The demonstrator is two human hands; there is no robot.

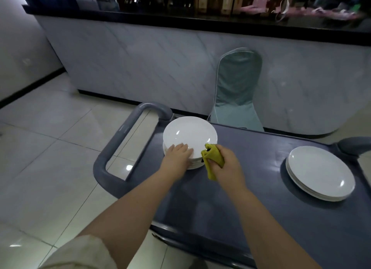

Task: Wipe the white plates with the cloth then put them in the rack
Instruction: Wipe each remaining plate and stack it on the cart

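Spreading across the left of the view, the pale tiled floor [50, 148] meets a long counter with a marbled front [140, 64], its dark top crowded with blurred objects too indistinct to name. Below that lies the grey-blue tabletop [251, 188] of a cart, with a chair in a teal cover [236, 96] standing just behind its far edge and a looped grey handle [112, 154] at its left end. Two stacks of white plates sit on the tabletop, well apart: the taller stack [188, 132] at the far left corner beside the handle, the flatter stack [319, 172] near the right end. The left grip [177, 155] is released, its fingers lying straight on the near rim of the taller stack's top plate (the thumb cannot be made out). The right grip [224, 166] is clenched around a bunched yellow cloth [213, 156], held just beside that stack's near right edge, one end of the cloth hanging down below the fist towards the tabletop. A light sleeve [80, 252] shows at the bottom left.
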